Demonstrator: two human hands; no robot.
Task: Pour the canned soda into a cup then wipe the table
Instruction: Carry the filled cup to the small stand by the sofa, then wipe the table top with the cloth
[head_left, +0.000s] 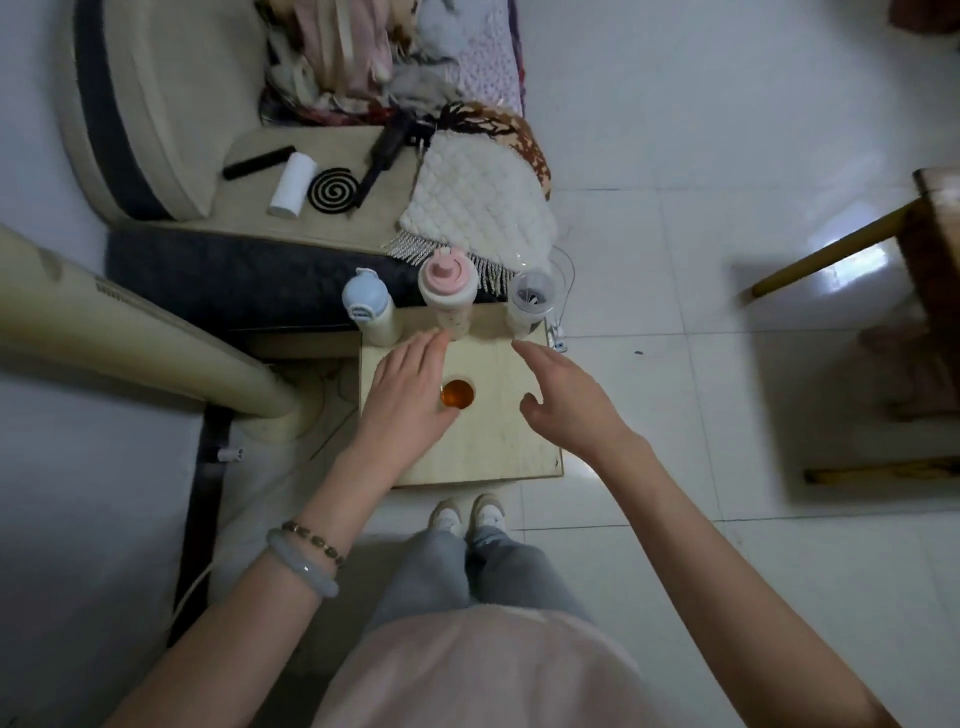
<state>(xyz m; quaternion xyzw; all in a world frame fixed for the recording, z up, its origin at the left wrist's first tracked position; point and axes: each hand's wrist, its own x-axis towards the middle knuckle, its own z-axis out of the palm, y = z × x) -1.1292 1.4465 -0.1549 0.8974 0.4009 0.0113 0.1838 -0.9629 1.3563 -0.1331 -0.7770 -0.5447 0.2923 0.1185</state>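
A cup (457, 394) of amber liquid is set at the middle of the tabletop (519, 447). The left hand (410, 387) is held flat beside it, fingers straight; the right hand (569, 402) is spread loosely, nothing gripped.

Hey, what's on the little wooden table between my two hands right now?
In the head view, a small white cup of amber soda, close by the left hand; bare wooden table from there to the right hand.
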